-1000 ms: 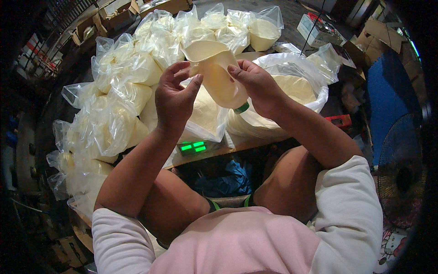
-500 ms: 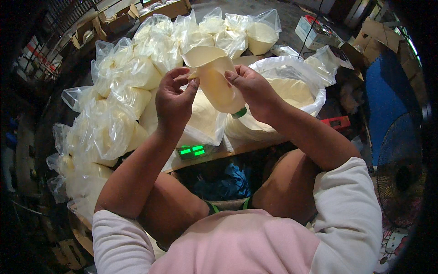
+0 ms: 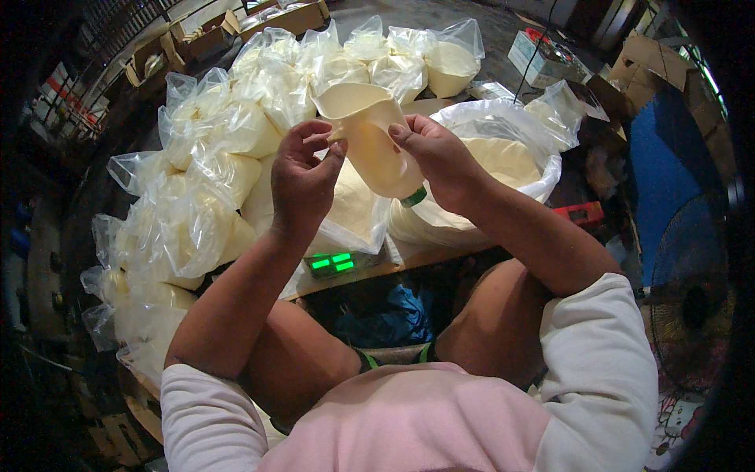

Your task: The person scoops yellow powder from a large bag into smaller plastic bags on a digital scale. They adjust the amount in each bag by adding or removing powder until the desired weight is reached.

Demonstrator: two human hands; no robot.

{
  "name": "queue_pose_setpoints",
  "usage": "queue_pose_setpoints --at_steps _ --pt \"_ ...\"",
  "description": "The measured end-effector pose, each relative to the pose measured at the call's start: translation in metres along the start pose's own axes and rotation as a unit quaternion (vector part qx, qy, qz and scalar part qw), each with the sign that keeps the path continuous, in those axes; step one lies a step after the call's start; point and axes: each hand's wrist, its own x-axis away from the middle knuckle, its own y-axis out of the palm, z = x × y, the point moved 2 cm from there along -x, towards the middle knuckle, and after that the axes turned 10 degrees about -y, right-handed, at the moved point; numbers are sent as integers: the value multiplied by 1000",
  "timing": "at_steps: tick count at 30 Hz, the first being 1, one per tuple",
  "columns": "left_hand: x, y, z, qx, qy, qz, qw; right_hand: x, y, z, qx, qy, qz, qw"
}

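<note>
A cut-off plastic bottle (image 3: pixel 376 149), cream-coloured with a wavy open rim and a green cap, is held up tilted, its cap end low and to the right. My right hand (image 3: pixel 440 157) grips its right side, thumb on the near face. On the other side, my left hand (image 3: pixel 307 173) pinches the bottle's left edge between thumb and fingers. Below the bottle sits an open bag of pale powder (image 3: pixel 354 208), with a scale (image 3: pixel 332 264) showing green lit digits at its near edge. A larger white sack (image 3: pixel 503 161) of the same powder stands open beyond my right hand.
Several clear plastic bags of pale powder (image 3: pixel 228 173) are heaped along the left and far side. Cardboard boxes (image 3: pixel 283 17) stand at the back. At the right are a red object (image 3: pixel 580 212), a blue panel (image 3: pixel 668 181) and a fan (image 3: pixel 696 299).
Both hands and the bottle have sunk very slightly. The grip on the bottle looks the same.
</note>
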Motion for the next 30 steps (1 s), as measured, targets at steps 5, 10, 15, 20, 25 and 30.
queue_pose_setpoints --at_steps 5,10,15,20,25,30 --pt "1 1 1 -3 -8 -11 1000 1 0 -2 4 0 15 1000" --pt "2 2 1 5 2 -18 1000 -2 -8 3 -14 15 1 1000" --pt "4 1 4 -41 25 -5 999 0 -6 -3 -27 16 3 999" --pt "5 3 5 -48 93 37 994 0 -3 -7 -30 -1 5 1000" --pt "8 1 13 -55 77 31 995 1 -2 -9 -16 -15 3 1000" --pt "6 -1 12 -42 61 19 997 0 -5 -6 -11 -13 3 1000"
